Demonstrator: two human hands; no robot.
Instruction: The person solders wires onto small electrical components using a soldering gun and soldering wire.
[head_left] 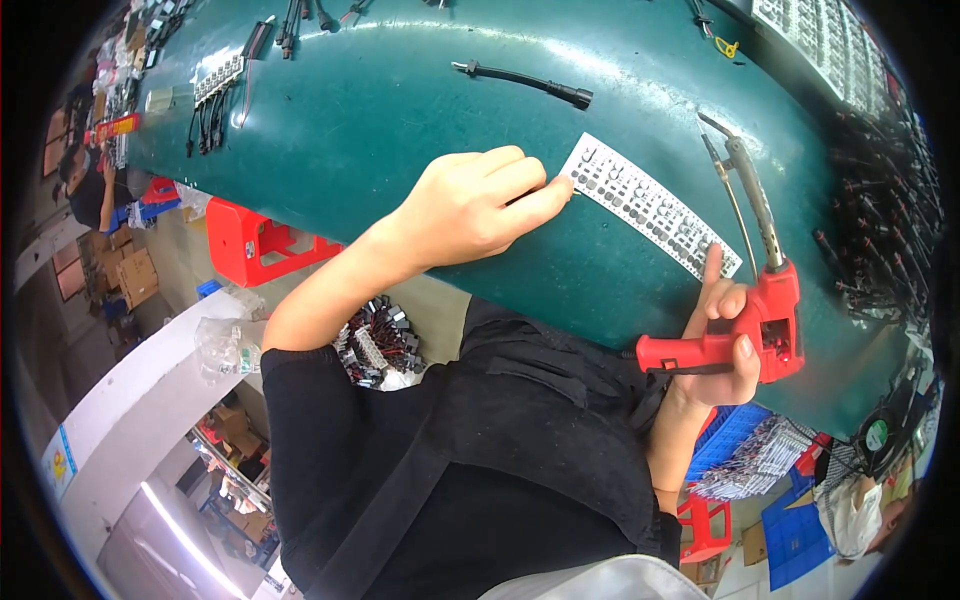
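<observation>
A white circuit board panel (650,205) with rows of small components lies slantwise on the green table. My left hand (485,205) is closed, its thumb and finger pinched at the panel's left end. A tiny bit of something shows under those fingertips, too small to name. In my right hand (725,350) is a red soldering gun (775,325), its metal tip and thin feed tube pointing up and away over the table. The right index finger stretches out and touches the panel's right end. Beyond the panel lies a short black cable (530,82) with a connector.
Black cables (880,200) are heaped along the right side of the green table (380,120). Board panels (825,50) stand at the far right. More wired parts (215,90) lie far left. A red stool (240,245) stands beside the table's left edge; a blue crate (730,440) is lower right.
</observation>
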